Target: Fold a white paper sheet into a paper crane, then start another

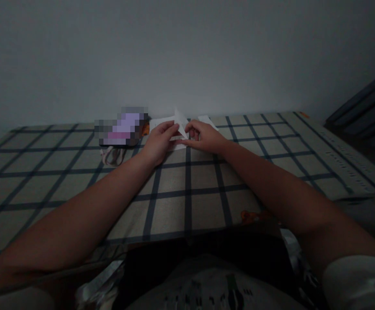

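Both of my arms reach across a checked tablecloth toward white paper near the wall. A folded piece of white paper (181,122) stands up at an angle between my hands, its tip pointing upward. My left hand (161,140) pinches it from the left, thumb and fingers together. From the right, my right hand (203,135) has curled fingers closed at the paper's lower edge. More white paper (157,122) lies flat behind my left hand, and another white sheet (204,118) shows behind my right hand. The exact folds are too dim to make out.
A phone (126,127) with a lit purple screen, blurred by pixels, leans left of my hands. A pale cable (113,156) lies coiled before it. The checked tablecloth (203,200) covers the table, which meets a plain wall (187,56). A dark slatted object (365,103) stands right.
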Tool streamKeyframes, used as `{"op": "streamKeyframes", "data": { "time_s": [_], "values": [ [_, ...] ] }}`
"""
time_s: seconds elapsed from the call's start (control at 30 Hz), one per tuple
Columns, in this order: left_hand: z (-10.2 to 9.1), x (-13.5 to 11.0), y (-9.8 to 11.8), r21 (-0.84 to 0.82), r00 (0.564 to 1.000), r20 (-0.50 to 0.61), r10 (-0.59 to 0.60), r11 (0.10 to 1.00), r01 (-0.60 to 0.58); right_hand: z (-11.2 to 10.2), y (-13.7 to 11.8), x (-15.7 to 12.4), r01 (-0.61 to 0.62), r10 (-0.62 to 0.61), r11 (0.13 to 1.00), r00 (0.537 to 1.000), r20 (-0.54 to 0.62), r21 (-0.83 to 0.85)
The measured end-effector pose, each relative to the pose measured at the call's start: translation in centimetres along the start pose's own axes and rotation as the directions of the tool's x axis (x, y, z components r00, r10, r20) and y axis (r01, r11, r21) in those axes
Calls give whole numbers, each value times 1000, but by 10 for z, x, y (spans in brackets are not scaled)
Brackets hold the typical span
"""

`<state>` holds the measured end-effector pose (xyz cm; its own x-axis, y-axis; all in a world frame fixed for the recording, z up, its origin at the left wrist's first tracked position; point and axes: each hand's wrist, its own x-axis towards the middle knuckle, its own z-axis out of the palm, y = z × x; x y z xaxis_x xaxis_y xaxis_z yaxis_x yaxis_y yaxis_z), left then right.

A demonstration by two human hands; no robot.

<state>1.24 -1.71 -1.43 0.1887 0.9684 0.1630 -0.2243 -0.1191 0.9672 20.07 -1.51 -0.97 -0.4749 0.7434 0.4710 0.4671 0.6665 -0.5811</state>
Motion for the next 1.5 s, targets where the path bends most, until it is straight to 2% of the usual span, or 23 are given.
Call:
{"op": "streamKeyframes", "data": {
  "time_s": [0.23,0.4,0.5,0.73,0.97,1.2,1.5],
  "values": [
    [-2,6,0,31,994,-105,3,1000,0,-2,-3,-2,-5,18,986,997,-74,165],
    [2,0,1,96,998,-52,-29,995,34,-1,1,-1,13,-9,986,1000,-22,164],
    [4,-4,2,102,998,-61,-22,994,28,-1,4,0,17,-14,989,1000,-19,144],
    [-1,-1,3,-21,995,-29,-95,995,95,-3,8,3,14,-7,992,999,-53,128],
    [-3,3,-2,14,998,-65,-11,1000,12,-5,6,3,11,-6,990,999,-40,137],
    [-4,3,-2,6,1000,-12,-5,1000,5,-5,17,5,93,-87,992,994,-65,90],
    [-4,3,-1,78,998,-1,61,995,-61,-6,14,4,24,-3,978,995,-98,208]
  ]
}}
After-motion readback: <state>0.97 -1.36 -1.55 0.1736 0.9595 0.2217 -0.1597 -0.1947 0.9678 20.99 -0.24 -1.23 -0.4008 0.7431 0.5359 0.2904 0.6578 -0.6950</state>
